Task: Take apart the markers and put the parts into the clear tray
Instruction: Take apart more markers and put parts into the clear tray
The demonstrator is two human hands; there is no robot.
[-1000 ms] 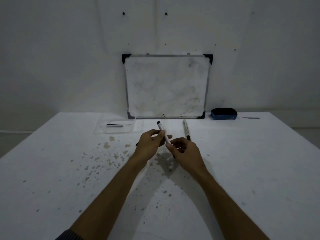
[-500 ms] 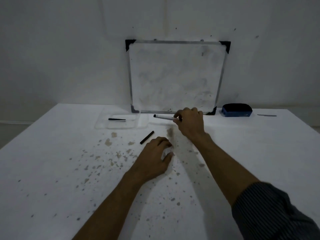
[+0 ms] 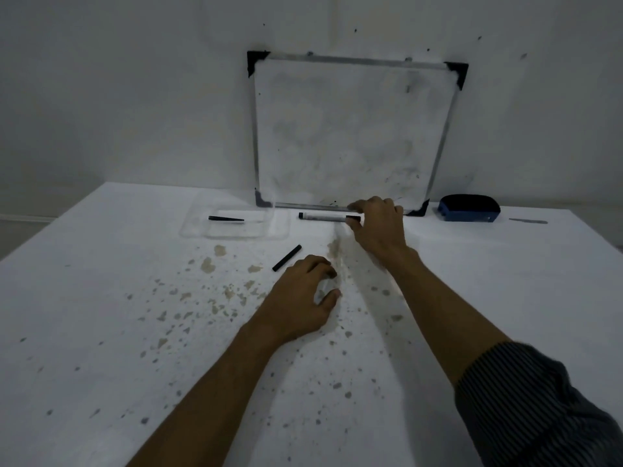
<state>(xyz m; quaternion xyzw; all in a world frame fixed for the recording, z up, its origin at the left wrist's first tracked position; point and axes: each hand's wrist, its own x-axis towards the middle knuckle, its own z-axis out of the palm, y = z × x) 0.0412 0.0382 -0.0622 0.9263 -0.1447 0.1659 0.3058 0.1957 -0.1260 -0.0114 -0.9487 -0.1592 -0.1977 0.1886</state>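
Whiteboard [image 3: 350,129] leans on the wall; just before its bottom edge the right hand [image 3: 379,229] pinches a marker [image 3: 325,216]. Left of it, the clear tray [image 3: 232,232] holds a black part [image 3: 226,219]. Nearer, the left hand [image 3: 300,298] curls, perhaps around a pale piece.

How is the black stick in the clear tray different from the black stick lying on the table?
The black stick in the tray lies inside the clear tray; the black stick on the table lies outside it, near the left hand. The one in the tray lies level across the picture and narrows toward one end; the one on the table lies slanted and looks even in width. Both are black, thin and untouched.
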